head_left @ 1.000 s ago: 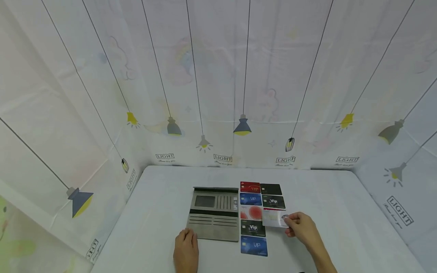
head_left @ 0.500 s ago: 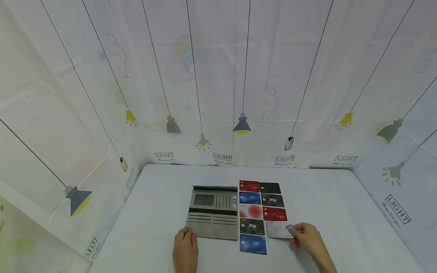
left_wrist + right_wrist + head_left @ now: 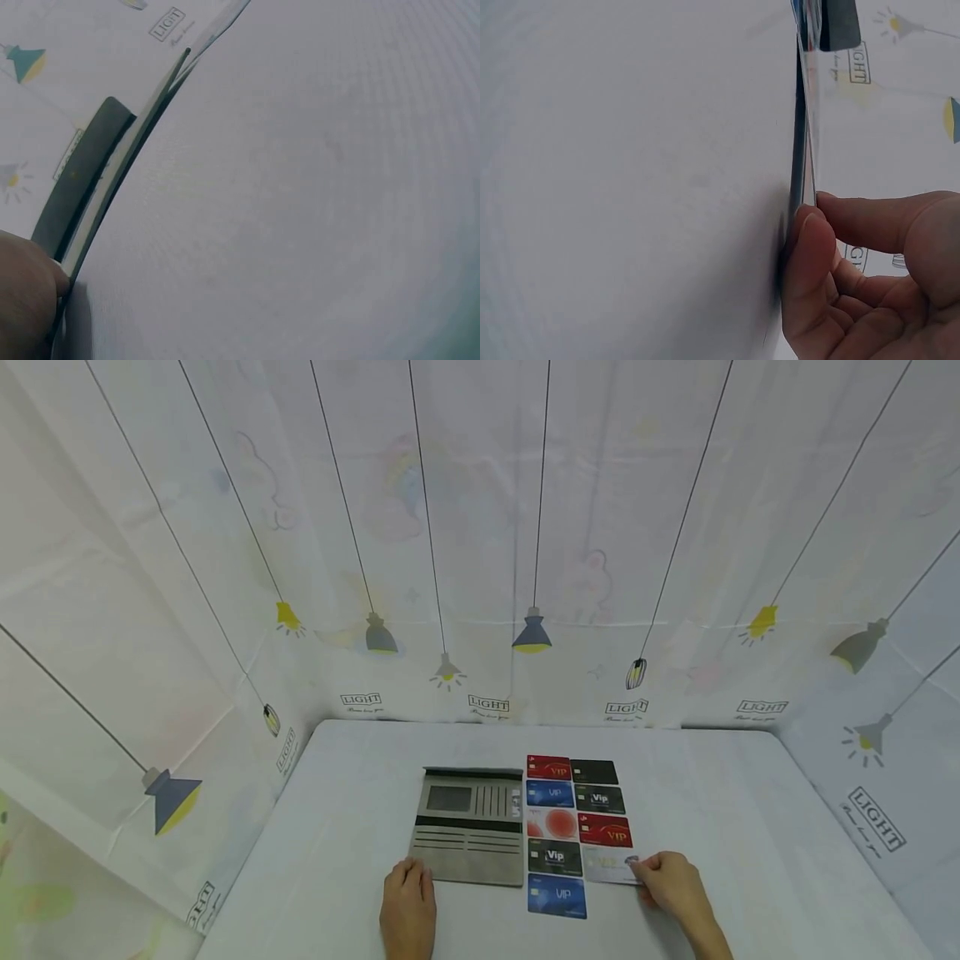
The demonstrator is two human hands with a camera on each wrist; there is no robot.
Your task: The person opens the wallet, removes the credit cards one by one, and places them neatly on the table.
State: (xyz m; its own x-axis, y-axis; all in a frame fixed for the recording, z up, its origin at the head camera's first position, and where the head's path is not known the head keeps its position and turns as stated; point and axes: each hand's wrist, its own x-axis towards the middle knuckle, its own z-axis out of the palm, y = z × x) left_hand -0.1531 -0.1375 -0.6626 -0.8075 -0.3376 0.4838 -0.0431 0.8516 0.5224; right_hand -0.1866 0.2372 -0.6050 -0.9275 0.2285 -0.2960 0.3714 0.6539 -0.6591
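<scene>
On the white table lies a grey card wallet [image 3: 468,864] with dark bands, slots and a dark window. My left hand [image 3: 408,906] rests at its lower left corner; in the left wrist view a fingertip [image 3: 56,281] touches the wallet's edge [image 3: 124,165]. Over to the right, my right hand [image 3: 675,885] pinches the right end of a silver VIP card [image 3: 606,863], which sits below a red VIP card [image 3: 606,831]. The thumb and a finger meet at that card's edge [image 3: 810,150] in the right wrist view.
Beside the wallet, a left column of cards runs from a red VIP card [image 3: 549,767] down to a blue VIP card [image 3: 557,896]. A black card [image 3: 595,772] tops the right column. Behind the table [image 3: 360,739] hangs a white curtain [image 3: 480,527] printed with lamps.
My right hand has brought the silver card towards me, off the red VIP card and down to the spot below it. The left hand stays at the wallet's corner.
</scene>
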